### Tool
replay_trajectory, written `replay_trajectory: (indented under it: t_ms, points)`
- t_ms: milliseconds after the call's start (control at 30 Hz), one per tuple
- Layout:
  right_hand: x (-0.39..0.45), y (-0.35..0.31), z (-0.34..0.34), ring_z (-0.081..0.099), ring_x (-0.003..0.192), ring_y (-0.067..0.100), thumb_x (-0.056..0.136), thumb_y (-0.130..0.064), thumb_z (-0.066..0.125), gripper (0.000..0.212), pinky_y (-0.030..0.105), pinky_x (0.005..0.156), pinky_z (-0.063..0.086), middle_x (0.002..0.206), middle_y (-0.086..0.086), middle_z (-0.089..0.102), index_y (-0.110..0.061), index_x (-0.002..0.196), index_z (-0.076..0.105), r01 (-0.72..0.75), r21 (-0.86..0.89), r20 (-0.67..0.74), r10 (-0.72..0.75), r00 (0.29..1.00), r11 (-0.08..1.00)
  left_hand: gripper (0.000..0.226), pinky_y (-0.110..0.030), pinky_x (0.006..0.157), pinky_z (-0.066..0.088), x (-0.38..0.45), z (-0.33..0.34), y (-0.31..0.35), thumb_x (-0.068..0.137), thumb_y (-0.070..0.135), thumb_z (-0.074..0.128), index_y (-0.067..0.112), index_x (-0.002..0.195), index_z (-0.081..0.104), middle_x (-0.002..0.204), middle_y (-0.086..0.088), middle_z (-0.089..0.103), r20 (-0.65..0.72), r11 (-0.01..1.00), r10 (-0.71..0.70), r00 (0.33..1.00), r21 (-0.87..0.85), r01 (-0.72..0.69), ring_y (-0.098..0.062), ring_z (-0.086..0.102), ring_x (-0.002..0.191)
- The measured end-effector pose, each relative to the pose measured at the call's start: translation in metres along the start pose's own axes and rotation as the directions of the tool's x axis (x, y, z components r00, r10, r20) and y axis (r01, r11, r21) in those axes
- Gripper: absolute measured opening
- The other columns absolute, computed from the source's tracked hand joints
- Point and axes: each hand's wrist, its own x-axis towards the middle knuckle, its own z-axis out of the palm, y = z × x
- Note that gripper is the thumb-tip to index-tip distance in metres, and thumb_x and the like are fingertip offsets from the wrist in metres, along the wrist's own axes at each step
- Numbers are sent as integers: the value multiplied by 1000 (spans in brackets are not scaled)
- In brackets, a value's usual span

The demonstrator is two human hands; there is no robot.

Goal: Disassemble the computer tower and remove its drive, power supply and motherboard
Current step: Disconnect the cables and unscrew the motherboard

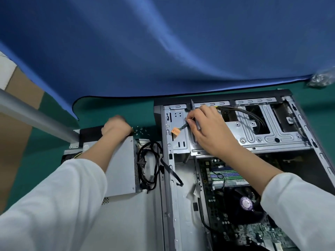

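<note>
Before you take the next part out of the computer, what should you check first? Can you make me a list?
1. Power supply out of the tower: ok, it lies on the panel beside it, cables coiled next to it.
2. Motherboard out: not ok, it sits inside the case with its fan.
3. Loose screws kept together: ok, they sit in a small group on the green mat by the left hand.
4. Tool ready: ok, the right hand holds a thin screwdriver over the drive cage.
5. Orange connector unplugged: ok, it hangs free at the cage's side.
6. Drive removed: cannot tell, the hand hides part of the cage.
</note>
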Motion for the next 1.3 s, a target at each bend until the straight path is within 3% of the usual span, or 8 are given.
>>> replay_trajectory:
  t_ms: [267, 367, 500, 667, 833, 933, 1167, 1300]
  points:
    - [-2, -4, -8, 40, 95, 16, 98, -25, 43, 21, 26, 83, 32, 100, -2, 55, -15, 104, 60, 7, 85, -9, -7, 1000, 996, 16, -8, 67, 37, -80, 0, -13, 87, 15, 59, 18, 93, 73, 85, 7, 70, -321, 853, 292, 901, -338, -397, -4, 58, 73]
    - [-10, -6, -17, 41, 96, 16, 99, -22, 44, 20, 26, 84, 32, 96, -7, 49, -12, 104, 59, 27, 211, -18, -24, 1000, 977, 17, -2, 59, 36, -122, 13, -14, 89, 18, 59, 30, 85, 69, 75, 22, 62, -262, 800, 278, 924, -469, -374, 6, 56, 71]
    - [-38, -8, -33, 41, 91, 11, 99, -23, 42, 18, 21, 79, 30, 91, -9, 48, -14, 101, 58, 83, 294, -27, -78, 997, 952, 21, -30, 74, 49, -174, 38, -7, 97, 29, 43, 29, 93, 64, 90, 5, 67, -131, 772, 229, 965, -579, -262, -22, 62, 83]
    - [-87, -5, -58, 48, 90, 1, 99, -32, 40, 26, 7, 81, 33, 90, -12, 56, -16, 102, 61, 45, 396, 42, -67, 997, 917, 35, -21, 81, 28, -226, 60, 10, 103, 37, 24, 21, 112, 53, 102, 11, 50, -177, 694, 171, 969, -676, -246, -8, 45, 98]
    - [-129, 9, -67, 57, 88, -7, 93, -58, 34, 18, 17, 74, 45, 89, -20, 59, -42, 98, 41, -147, 479, 244, 29, 969, 866, 55, -31, 95, 37, -252, 76, 15, 99, 49, 22, 12, 135, 40, 130, -5, 52, -183, 716, 106, 977, -668, -203, -26, 47, 123]
    - [-147, 20, -60, 62, 79, 7, 83, -65, 35, 29, 31, 74, 50, 84, -10, 64, -38, 93, 37, -239, 454, 346, 77, 935, 858, 53, -35, 73, 42, -260, 81, 14, 98, 51, 26, 7, 121, 44, 98, -9, 59, -199, 818, 63, 978, -551, -164, -29, 55, 90]
    - [-173, 34, -34, 52, 54, -5, 85, -46, 63, 11, 10, 50, 36, 76, -12, 64, -39, 82, 55, -263, 396, 485, 42, 873, 880, 50, -34, 58, 35, -269, 87, 13, 98, 50, 26, 6, 116, 43, 86, -10, 56, -284, 923, 10, 959, -366, -118, -29, 48, 71]
    - [-178, 37, -23, 49, 52, -3, 90, -50, 51, 13, 11, 49, 36, 74, -9, 64, -38, 86, 55, -248, 374, 540, 8, 842, 894, 46, -37, 74, 42, -270, 88, 18, 100, 38, 34, 7, 133, 35, 126, -15, 51, -340, 911, 70, 938, -362, -199, -33, 55, 101]
